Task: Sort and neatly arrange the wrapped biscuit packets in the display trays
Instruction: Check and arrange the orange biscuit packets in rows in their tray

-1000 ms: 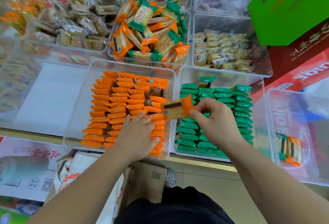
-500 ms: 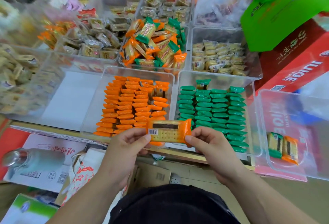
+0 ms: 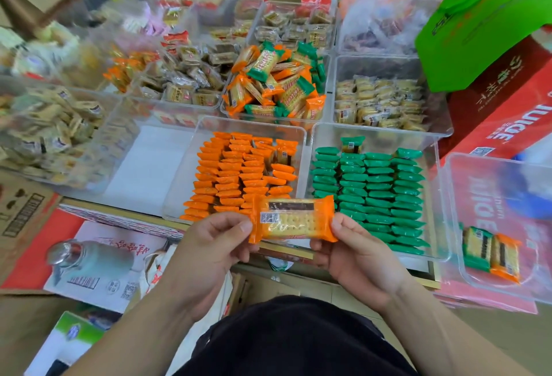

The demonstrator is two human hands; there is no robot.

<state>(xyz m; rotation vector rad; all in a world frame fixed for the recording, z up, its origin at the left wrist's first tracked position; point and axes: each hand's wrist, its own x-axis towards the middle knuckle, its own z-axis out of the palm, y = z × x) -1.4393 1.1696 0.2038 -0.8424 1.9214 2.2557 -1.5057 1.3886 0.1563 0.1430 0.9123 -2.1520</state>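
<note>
We're pinching an orange packet [image 3: 292,218] at both ends, left hand [image 3: 209,244] and right hand [image 3: 355,250] curled around it, orange tray [image 3: 179,184] just beyond.

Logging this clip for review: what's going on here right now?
A person holds one orange biscuit packet by its ends, left hand pinching one end and right hand the other. Ahead, orange packets stand in neat rows in one clear tray, green packets in the tray beside it. A mixed pile sits unsorted behind.
</note>
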